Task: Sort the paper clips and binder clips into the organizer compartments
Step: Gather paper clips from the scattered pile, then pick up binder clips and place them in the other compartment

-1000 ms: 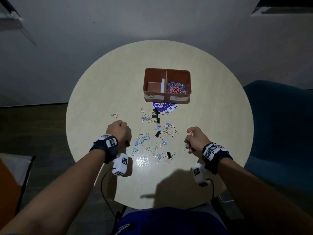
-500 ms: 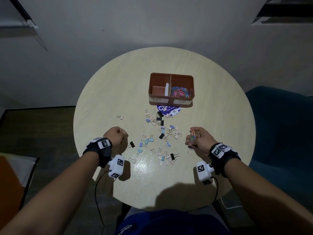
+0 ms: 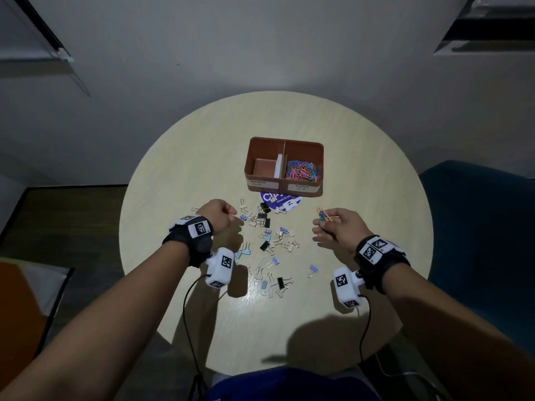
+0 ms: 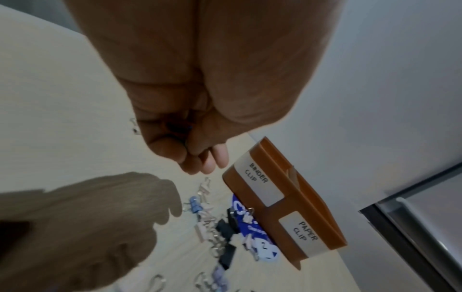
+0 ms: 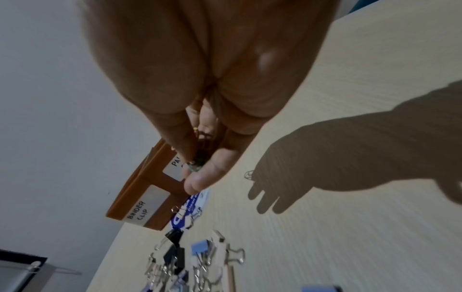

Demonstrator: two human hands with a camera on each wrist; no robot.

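Both hands hang above the round pale wooden table [image 3: 362,175]; the right hand [image 3: 340,228] pinches a small bunch of coloured wire paper clips [image 3: 323,217] between thumb and fingers, the clips sticking out towards the far side, while its other fingers lie loosely spread; the left hand [image 3: 218,215] is curled into a fist, and something dark shows inside the curl in the left wrist view, though what it holds cannot be told. Between the two hands lies a scatter of small binder clips [image 3: 270,244] in black, blue and pale tones with silver wire handles, spreading back towards the person's body; beyond the hands, near the table's middle, stands a brown rectangular two-compartment organizer [image 3: 318,157]; its side ahead of the right hand, labelled PAPER CLIP, holds a heap of coloured paper clips [image 3: 301,170]; its side labelled BINDER CLIP shows a bare floor; a blue and white round sticker [image 3: 279,201] lies just before the organizer, partly under it.
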